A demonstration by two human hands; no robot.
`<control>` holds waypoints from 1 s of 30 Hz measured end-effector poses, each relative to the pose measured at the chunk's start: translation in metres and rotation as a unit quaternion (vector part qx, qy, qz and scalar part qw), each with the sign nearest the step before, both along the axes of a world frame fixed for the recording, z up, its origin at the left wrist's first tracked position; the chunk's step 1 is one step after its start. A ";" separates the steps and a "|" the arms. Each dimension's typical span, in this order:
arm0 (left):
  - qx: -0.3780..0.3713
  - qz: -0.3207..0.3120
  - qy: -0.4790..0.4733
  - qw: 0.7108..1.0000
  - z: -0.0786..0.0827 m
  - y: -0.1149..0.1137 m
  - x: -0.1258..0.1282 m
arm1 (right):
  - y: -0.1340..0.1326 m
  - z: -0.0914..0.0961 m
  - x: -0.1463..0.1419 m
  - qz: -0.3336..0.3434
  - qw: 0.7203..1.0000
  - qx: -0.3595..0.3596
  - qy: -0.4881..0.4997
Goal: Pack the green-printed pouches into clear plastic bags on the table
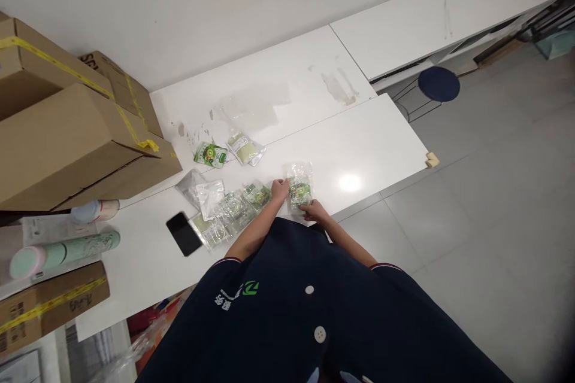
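Observation:
A clear plastic bag with a green printed pouch inside lies near the front edge of the white table. My left hand pinches its left side. At its lower right corner, my right hand has its fingers closed on the bag. Just left of my left hand is a row of similar bagged green pouches, several of them overlapping. Farther back lie a loose green pouch with a fruit picture and a pale green packet with a printed label.
A black phone lies left of the packets, beside silvery-white packets. Large cardboard boxes, a green bottle and a jar stand at the left. A corner guard caps the table's right corner; a dark stool stands beyond.

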State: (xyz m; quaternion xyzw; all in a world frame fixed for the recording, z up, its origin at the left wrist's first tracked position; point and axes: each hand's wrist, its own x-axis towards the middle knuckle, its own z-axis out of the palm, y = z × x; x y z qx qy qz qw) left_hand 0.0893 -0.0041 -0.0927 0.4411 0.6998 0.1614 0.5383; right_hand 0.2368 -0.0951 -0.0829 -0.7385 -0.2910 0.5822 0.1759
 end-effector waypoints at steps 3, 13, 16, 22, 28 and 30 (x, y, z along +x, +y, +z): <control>-0.003 -0.028 0.071 0.997 0.007 0.012 -0.002 | 0.018 0.009 0.021 0.066 0.985 -0.025 -0.158; 0.005 -0.049 0.115 0.992 0.007 0.024 0.005 | 0.097 -0.004 0.009 -0.033 0.989 0.028 -0.138; 0.014 -0.056 0.052 0.997 0.001 0.021 0.001 | 0.091 -0.005 0.008 -0.048 0.994 0.048 -0.081; 0.089 -0.027 -0.068 0.993 -0.001 0.006 -0.013 | 0.076 -0.005 0.010 -0.105 0.988 0.102 -0.051; 0.175 -0.163 -0.076 0.968 0.011 0.000 -0.027 | 0.070 -0.006 0.001 -0.096 0.975 0.190 -0.062; 0.172 -0.178 -0.068 0.966 0.015 0.001 -0.028 | 0.070 -0.005 0.003 -0.066 0.978 0.191 -0.048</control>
